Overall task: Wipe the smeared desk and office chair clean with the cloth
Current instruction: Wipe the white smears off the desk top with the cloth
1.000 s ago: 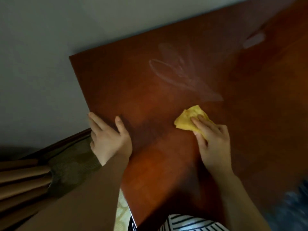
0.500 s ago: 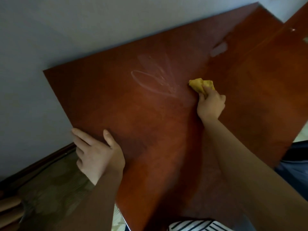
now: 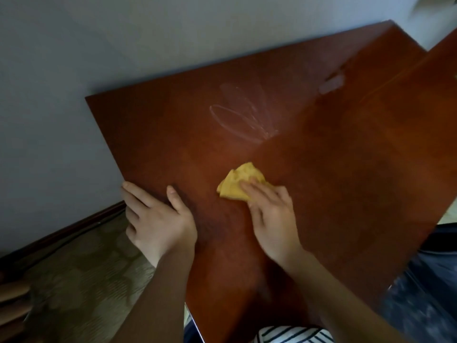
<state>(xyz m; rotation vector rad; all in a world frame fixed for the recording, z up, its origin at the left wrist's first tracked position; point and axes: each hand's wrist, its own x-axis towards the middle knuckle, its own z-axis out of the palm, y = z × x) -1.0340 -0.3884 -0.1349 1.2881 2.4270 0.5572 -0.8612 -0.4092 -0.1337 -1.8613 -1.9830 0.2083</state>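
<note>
A red-brown wooden desk (image 3: 346,181) fills the middle of the view. Whitish looping smears (image 3: 243,117) mark its far part, and a pale patch (image 3: 332,82) lies further right. My right hand (image 3: 272,216) presses a crumpled yellow cloth (image 3: 238,183) flat on the desk, below the smears, with fingers extended over it. My left hand (image 3: 155,219) rests on the desk's left edge, thumb on top and fingers lying along the edge. The office chair is not in view.
A grey wall (image 3: 99,45) runs behind and left of the desk. Patterned carpet (image 3: 74,280) and a dark skirting board (image 3: 61,233) lie at the lower left. A second wooden panel (image 3: 432,70) adjoins at the right. Blue fabric (image 3: 425,293) shows at the lower right.
My right hand has pulled the cloth back from beside the smears toward me and to the left. The left hand stays on the desk edge. The camera view has shifted.
</note>
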